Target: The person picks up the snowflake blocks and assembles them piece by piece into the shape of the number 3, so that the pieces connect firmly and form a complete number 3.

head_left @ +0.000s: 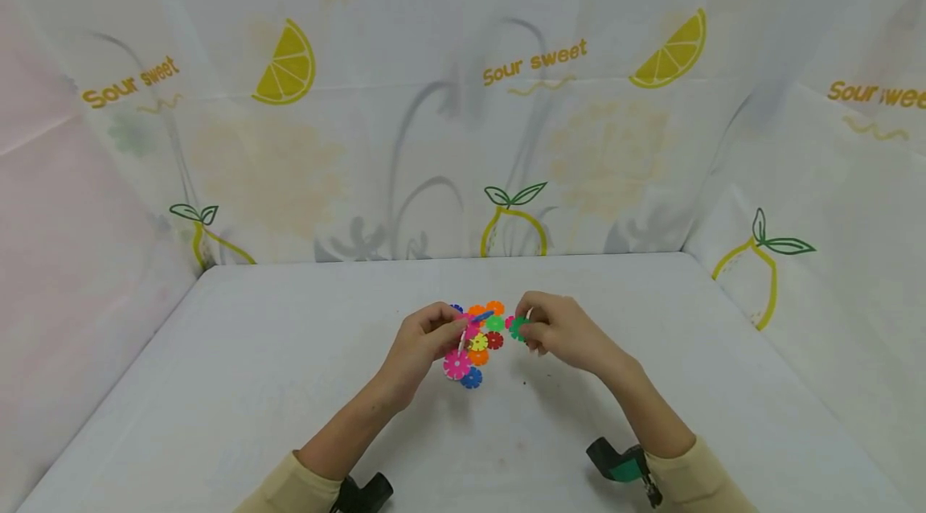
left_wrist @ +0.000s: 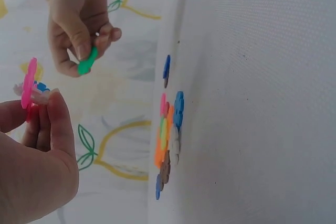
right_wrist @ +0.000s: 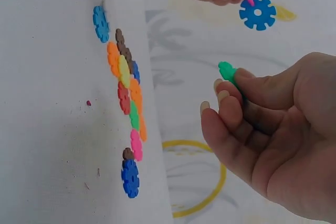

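Observation:
My left hand [head_left: 423, 340] pinches a few notched plastic snowflake discs joined together above the table. A pink disc [left_wrist: 29, 85], a whitish one and a blue disc [right_wrist: 258, 12] make up this piece, the blue sticking out at its far end. To its right, my right hand [head_left: 567, 330] holds a single green disc [right_wrist: 227, 71] between thumb and forefinger, apart from the joined piece. Below both hands, several loose discs lie on the table, among them a yellow disc [right_wrist: 123, 71], a red disc [right_wrist: 124, 98] and a dark blue disc [right_wrist: 130, 179].
A white cloth covers the table [head_left: 217, 400]. Fabric with a lemon print [head_left: 434, 119] hangs behind it and at both sides. Small dark specks and a reddish crumb [right_wrist: 88, 103] lie on the cloth. Dark wrist devices [head_left: 622, 465] sit by the sleeves.

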### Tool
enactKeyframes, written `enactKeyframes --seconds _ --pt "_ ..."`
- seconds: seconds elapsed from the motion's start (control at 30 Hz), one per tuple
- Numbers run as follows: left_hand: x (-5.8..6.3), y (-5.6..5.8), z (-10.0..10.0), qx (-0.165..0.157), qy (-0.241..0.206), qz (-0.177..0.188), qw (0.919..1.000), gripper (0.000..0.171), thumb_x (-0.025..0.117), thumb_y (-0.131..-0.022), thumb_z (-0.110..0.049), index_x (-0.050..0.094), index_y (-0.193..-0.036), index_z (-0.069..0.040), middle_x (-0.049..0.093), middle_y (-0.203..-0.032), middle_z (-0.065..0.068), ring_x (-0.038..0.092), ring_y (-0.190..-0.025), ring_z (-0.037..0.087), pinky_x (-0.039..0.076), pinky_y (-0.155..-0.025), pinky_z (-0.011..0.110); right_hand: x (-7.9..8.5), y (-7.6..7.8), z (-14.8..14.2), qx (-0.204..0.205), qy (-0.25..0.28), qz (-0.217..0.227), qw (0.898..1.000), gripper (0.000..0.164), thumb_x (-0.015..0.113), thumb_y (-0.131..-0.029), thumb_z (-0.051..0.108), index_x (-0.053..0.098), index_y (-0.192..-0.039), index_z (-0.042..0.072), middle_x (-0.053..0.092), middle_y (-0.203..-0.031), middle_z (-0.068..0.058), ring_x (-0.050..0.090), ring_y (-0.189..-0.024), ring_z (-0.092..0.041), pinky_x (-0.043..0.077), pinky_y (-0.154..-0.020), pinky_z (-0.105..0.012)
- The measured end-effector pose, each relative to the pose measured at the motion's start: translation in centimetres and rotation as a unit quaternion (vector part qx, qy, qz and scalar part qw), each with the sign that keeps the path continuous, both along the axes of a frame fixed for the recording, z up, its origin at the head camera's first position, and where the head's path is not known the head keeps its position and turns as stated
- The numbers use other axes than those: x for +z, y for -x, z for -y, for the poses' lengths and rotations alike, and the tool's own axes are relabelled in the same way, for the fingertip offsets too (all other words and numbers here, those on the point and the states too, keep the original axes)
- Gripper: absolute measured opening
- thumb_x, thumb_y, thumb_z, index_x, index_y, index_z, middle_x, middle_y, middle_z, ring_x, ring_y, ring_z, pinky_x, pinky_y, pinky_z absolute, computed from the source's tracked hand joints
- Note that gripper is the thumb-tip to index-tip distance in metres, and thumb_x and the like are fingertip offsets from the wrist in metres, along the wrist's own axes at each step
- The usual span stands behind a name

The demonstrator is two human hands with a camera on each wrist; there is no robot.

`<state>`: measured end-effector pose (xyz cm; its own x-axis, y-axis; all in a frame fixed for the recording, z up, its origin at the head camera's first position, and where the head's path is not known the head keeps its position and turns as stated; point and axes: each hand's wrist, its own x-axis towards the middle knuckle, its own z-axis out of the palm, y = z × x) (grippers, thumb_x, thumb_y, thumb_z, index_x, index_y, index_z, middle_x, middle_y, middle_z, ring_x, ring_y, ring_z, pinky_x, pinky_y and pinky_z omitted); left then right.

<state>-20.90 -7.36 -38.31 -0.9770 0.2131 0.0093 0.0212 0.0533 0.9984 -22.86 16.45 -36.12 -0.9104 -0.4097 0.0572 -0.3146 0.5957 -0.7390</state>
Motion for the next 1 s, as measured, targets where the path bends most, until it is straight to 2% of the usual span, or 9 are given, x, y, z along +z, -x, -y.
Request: enactKeyframes --seconds 0.13,0.23,0.43,0.57,0.73,0.83,1.0 --pt "-0.1 0.0 0.0 0.000 0.004 0.000 1.0000 0.025 0.061 -0.098 -0.025 0.063 -0.106 -0.002 0.063 -0.094 0.005 0.064 -0.090 0.017 0.056 -0.089 0.032 0.3 0.0 0.0 -0.018 0.019 -0.008 1.000 0.009 0.063 -0.094 0.006 0.063 -0.104 0.007 0.067 -0.073 -0.011 0.064 -0.064 -0.020 0.058 -0.065 -0.034" --pt "-0.1 0.0 -0.1 -0.005 0.006 -0.002 1.0000 0.026 0.062 -0.098 -0.026 0.062 -0.107 -0.001 0.063 -0.094 0.005 0.063 -0.090 0.017 0.056 -0.089 0.031 0.4 0.0 -0.1 -0.024 0.038 -0.010 0.999 0.012 0.061 -0.096 0.006 0.063 -0.107 0.006 0.069 -0.077 -0.013 0.065 -0.067 -0.020 0.059 -0.068 -0.036" --pt "-0.1 -0.1 -0.1 -0.010 0.003 -0.004 0.9999 0.027 0.062 -0.098 -0.026 0.062 -0.108 -0.001 0.064 -0.096 0.006 0.063 -0.090 0.016 0.056 -0.088 0.030 1.0 -0.3 -0.3 -0.010 0.091 -0.002 0.996 0.015 0.061 -0.096 0.006 0.065 -0.111 0.004 0.068 -0.077 -0.016 0.068 -0.073 -0.034 0.061 -0.072 -0.043" --pt "-0.1 -0.1 -0.1 -0.012 0.000 -0.005 0.9999 0.027 0.062 -0.098 -0.026 0.062 -0.108 -0.001 0.063 -0.096 0.006 0.064 -0.091 0.016 0.056 -0.087 0.029 1.3 -0.4 -0.2 0.003 0.108 -0.005 0.994 0.016 0.061 -0.096 0.007 0.066 -0.112 0.007 0.067 -0.075 -0.014 0.068 -0.075 -0.040 0.060 -0.073 -0.044" --pt "-0.2 -0.1 -0.2 -0.011 0.001 -0.005 0.9999 0.025 0.062 -0.097 -0.025 0.063 -0.106 -0.002 0.063 -0.092 0.004 0.064 -0.089 0.016 0.056 -0.085 0.029 1.4 -0.6 -0.1 0.017 0.119 -0.015 0.993 0.017 0.061 -0.097 0.009 0.066 -0.112 0.008 0.066 -0.075 -0.011 0.067 -0.074 -0.040 0.060 -0.070 -0.039" --pt "-0.2 -0.2 -0.3 -0.011 -0.002 -0.006 0.9999 0.022 0.062 -0.098 -0.025 0.064 -0.104 -0.003 0.063 -0.089 0.003 0.063 -0.086 0.016 0.056 -0.084 0.030 1.5 -0.7 0.0 0.022 0.125 -0.016 0.992 0.016 0.061 -0.097 0.009 0.067 -0.112 0.007 0.065 -0.075 -0.012 0.066 -0.071 -0.036 0.059 -0.067 -0.033" --pt "-0.2 -0.2 -0.3 -0.014 -0.006 -0.009 0.9999 0.021 0.062 -0.098 -0.024 0.064 -0.103 -0.003 0.063 -0.088 0.002 0.063 -0.086 0.017 0.055 -0.083 0.031 1.6 -0.9 0.1 0.028 0.127 -0.014 0.991 0.016 0.060 -0.097 0.009 0.068 -0.110 0.005 0.063 -0.073 -0.010 0.061 -0.065 -0.017 0.055 -0.061 -0.027"
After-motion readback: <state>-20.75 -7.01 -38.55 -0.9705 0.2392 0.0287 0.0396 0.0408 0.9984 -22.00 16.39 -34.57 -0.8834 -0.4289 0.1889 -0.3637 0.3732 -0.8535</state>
